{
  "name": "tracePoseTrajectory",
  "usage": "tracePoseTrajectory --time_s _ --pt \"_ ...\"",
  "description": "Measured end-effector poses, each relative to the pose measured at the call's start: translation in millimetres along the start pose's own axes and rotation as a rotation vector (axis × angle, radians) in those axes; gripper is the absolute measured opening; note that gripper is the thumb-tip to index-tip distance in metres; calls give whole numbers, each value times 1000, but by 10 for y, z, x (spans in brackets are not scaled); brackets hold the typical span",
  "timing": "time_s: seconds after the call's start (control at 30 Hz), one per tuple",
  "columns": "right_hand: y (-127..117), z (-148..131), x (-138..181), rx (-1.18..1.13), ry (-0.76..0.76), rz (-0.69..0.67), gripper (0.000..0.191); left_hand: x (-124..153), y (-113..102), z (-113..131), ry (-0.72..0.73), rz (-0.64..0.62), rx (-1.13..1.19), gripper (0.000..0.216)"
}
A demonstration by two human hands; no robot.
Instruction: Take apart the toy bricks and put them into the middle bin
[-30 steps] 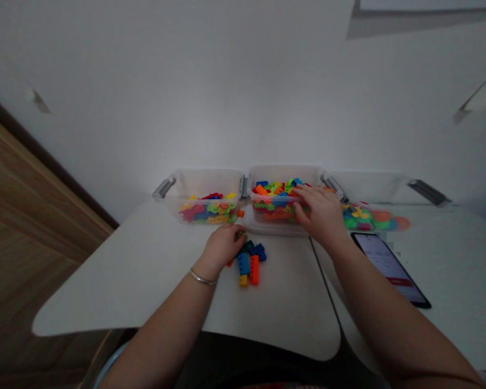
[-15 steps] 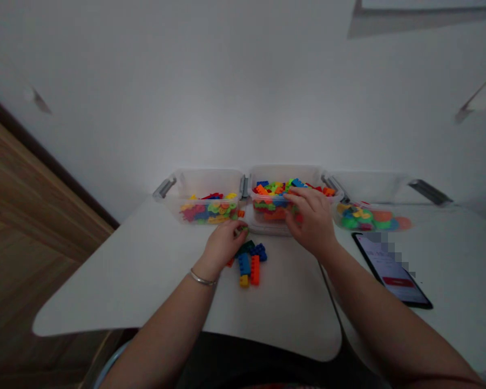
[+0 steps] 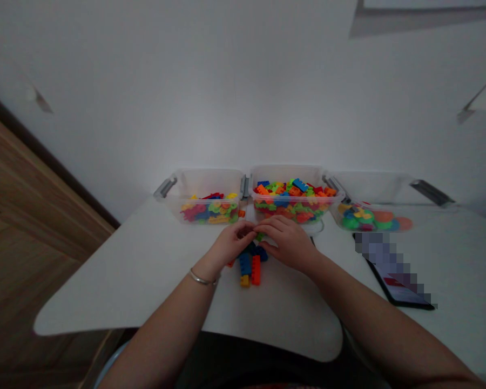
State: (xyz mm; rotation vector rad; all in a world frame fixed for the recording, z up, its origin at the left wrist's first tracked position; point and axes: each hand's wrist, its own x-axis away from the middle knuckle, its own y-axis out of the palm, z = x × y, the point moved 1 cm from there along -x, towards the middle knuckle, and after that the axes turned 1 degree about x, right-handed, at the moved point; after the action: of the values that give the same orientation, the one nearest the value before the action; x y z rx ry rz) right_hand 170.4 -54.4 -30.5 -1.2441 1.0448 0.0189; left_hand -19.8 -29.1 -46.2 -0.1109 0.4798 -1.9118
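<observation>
green piece (image 3: pixel 260 236) | likely light, stiff, slick; best pinched by its sides | right hand (image 3: pixel 288 242) grip: clamped on it | left hand (image 3: pixel 230 241) grip: can't tell

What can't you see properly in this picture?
All in the head view:
- Green piece: the left hand and right hand cover most of it, so its full shape and which hand grips it can't be told.
- Small orange block: mostly hidden behind the left hand.
- Phone: blurry squares hide the words on its screen.
- White thing on the wall: cut off by the top edge.
</observation>
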Motion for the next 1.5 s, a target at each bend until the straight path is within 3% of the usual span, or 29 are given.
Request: tracePoseTrajectory --time_s 0.2,0.4,0.6,0.87,1.03,1.17,1.5 --pt "-22 -32 -3 17 44 -8 18 19 -5 49 -13 2 -79 14" --pt "-42 -24 -13 37 50 3 16 37 -38 85 82 27 -357 19" --pt "-215 15 -57 59 64 157 7 42 -83 -26 190 50 -597 17" --pt "-392 171 -42 180 224 363 13 63 -80 -45 150 20 -618 19" --pt "-401 221 -29 267 336 316 16 64 -79 -59 130 29 -616 20" --pt "-394 203 -41 309 323 246 18 59 -79 -78 133 10 -603 21" --pt "-481 359 -30 321 409 360 18 57 -107 -67 117 10 -601 20"
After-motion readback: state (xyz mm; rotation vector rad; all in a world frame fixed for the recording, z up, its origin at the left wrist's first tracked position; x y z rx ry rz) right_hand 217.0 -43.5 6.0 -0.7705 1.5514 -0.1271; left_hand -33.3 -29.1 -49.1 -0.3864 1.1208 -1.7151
